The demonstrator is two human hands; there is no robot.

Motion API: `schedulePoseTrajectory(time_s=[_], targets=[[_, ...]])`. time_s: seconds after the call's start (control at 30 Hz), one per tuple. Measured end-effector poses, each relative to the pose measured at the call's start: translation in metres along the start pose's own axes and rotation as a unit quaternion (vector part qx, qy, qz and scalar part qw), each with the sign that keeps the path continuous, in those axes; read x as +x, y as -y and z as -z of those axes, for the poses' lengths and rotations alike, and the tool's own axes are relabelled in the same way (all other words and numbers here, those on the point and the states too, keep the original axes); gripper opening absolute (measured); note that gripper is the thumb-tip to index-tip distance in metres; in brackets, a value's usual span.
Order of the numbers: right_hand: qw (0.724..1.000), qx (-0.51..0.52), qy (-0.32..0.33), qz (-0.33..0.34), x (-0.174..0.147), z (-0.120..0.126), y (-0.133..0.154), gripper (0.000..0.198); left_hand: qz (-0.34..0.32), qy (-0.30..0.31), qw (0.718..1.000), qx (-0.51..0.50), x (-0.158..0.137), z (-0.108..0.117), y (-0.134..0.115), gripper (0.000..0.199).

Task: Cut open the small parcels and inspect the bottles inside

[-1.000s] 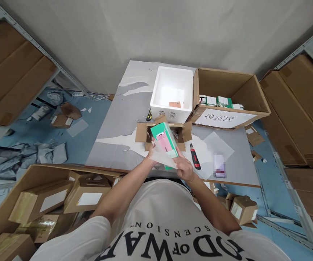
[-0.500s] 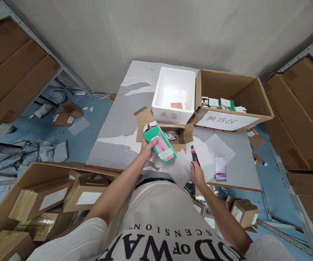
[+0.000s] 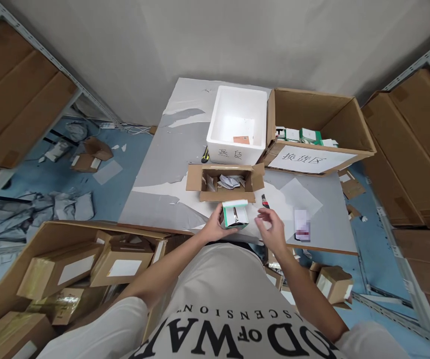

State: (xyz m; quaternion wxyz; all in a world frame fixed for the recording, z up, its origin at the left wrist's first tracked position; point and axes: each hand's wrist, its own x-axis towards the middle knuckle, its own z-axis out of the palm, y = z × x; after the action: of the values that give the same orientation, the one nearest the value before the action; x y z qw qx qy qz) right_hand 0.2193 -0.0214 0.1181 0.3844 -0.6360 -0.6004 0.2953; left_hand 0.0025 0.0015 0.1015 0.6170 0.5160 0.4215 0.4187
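Note:
My left hand (image 3: 216,227) is wrapped round a green and white carton (image 3: 236,215) near the front edge of the table. The carton stands with its top open, and a dark strip shows between its white flaps. To its right, my right hand (image 3: 271,228) is open with fingers apart and slightly bent, holding nothing. Just beyond those fingers lies a red and black box cutter (image 3: 265,201), its lower part hidden by the hand. Directly behind the carton, an open cardboard box (image 3: 226,196) holds crumpled whitish packing.
A white foam box (image 3: 233,156) and a large cardboard box (image 3: 321,160) with green cartons stand at the back. A yellow and black cutter (image 3: 205,154) lies beside the foam box. Paper (image 3: 302,195) and a pixelated item (image 3: 302,224) lie right. A bin of parcels (image 3: 80,269) stands left.
My right hand has let go of the box cutter, which now lies on the table. The green carton has been lowered and turned upright, its open top now facing me.

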Motion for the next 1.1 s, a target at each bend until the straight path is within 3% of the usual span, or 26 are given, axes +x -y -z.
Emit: schedulePoseTrajectory(time_s=[0.1, 0.23, 0.37, 0.5, 0.63, 0.7, 0.9, 1.0, 1.1], targets=[[0.998, 0.030, 0.052, -0.013, -0.002, -0.016, 0.019, 0.031, 0.002, 0.012, 0.999, 0.036, 0.001, -0.009, 0.024, 0.077], [0.995, -0.089, 0.037, -0.007, 0.004, -0.035, 0.014, 0.027, 0.009, 0.001, 0.998, 0.054, 0.015, -0.017, 0.051, 0.083], [0.988, -0.153, 0.013, -0.013, 0.011, -0.045, 0.001, 0.021, 0.036, -0.026, 0.996, 0.077, 0.028, -0.021, 0.062, 0.080], [0.991, -0.135, 0.001, -0.008, 0.014, -0.050, -0.007, 0.013, 0.038, -0.017, 0.998, 0.048, 0.033, -0.025, 0.058, 0.062], [0.994, -0.107, -0.003, -0.018, 0.015, -0.048, -0.012, 0.021, -0.010, -0.126, 0.982, 0.138, 0.035, -0.028, 0.051, 0.050], [0.993, -0.117, -0.005, -0.017, 0.015, -0.045, -0.015, 0.023, -0.056, -0.150, 0.967, 0.196, 0.035, -0.028, 0.049, 0.044], [0.990, -0.133, 0.030, 0.026, 0.019, -0.038, -0.025, 0.026, -0.176, -0.017, 0.907, 0.382, 0.032, -0.027, 0.030, 0.012], [0.991, -0.118, 0.047, 0.045, 0.021, -0.036, -0.029, 0.030, -0.163, -0.026, 0.888, 0.429, 0.033, -0.028, 0.017, 0.014], [0.984, -0.166, 0.036, 0.063, 0.022, -0.034, -0.030, 0.033, -0.120, -0.050, 0.859, 0.496, 0.037, -0.029, 0.007, 0.030]])
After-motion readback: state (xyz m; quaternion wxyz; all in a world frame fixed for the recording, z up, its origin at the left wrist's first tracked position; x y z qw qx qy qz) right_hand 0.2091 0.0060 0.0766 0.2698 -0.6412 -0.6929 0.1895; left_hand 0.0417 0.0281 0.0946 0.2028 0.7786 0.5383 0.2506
